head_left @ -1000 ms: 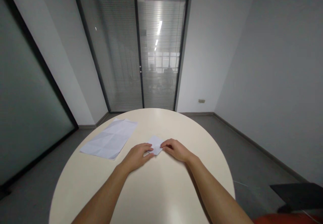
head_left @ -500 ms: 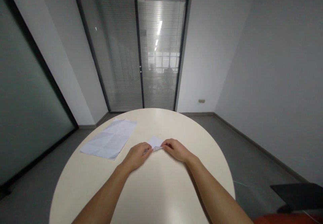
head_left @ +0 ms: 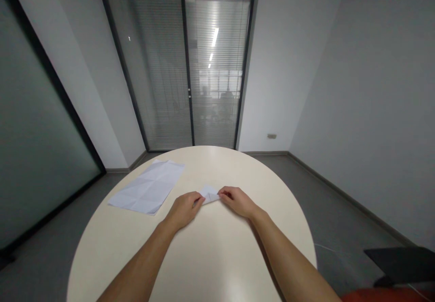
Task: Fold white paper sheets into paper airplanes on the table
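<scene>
A small folded white paper (head_left: 210,194) lies near the middle of the round cream table (head_left: 217,243). Its left end is pinched between the thumb and fingers of my left hand (head_left: 185,207). My right hand (head_left: 238,201) grips the right end in the same way. A flap is folded up along the edge nearest me, and part of the paper is covered by my fingertips. To the left of my hands, a larger white sheet (head_left: 147,187) with crease lines rests flat on the table.
Beyond the table stands a glass door (head_left: 190,70) with blinds. At the lower right, off the table, are a dark flat object (head_left: 401,263) and something red (head_left: 380,295). A thin cable runs along the floor there.
The near flap of the small paper has turned up and away from me, covering more of the paper. Both hands have barely shifted and keep their hold.
</scene>
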A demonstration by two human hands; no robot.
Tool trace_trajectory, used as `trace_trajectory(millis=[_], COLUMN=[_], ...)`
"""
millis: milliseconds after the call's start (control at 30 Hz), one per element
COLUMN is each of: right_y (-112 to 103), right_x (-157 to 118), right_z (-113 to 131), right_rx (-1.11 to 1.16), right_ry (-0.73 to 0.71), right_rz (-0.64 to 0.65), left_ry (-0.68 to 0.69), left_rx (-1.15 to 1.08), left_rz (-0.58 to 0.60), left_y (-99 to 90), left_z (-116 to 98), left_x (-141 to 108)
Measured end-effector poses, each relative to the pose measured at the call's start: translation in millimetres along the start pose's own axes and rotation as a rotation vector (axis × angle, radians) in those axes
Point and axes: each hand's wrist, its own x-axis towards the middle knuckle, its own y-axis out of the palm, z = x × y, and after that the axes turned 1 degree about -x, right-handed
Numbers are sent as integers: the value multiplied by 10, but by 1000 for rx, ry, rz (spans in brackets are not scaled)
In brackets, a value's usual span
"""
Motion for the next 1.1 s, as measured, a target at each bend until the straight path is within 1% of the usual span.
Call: trace_trajectory(millis=[600,833,1100], right_y=[2,4,16], right_x=[10,12,14], right_z=[-4,-14,-41], right_rx=[-12,2,2], right_ry=[-6,8,21], right_rz=[-28,-30,-33], left_ry=[-51,-55,-66], left_rx=[-78,-136,-160], left_rz=[-65,-90,-76], left_y=[3,58,81], left_z=[11,48,54], left_x=[11,30,39])
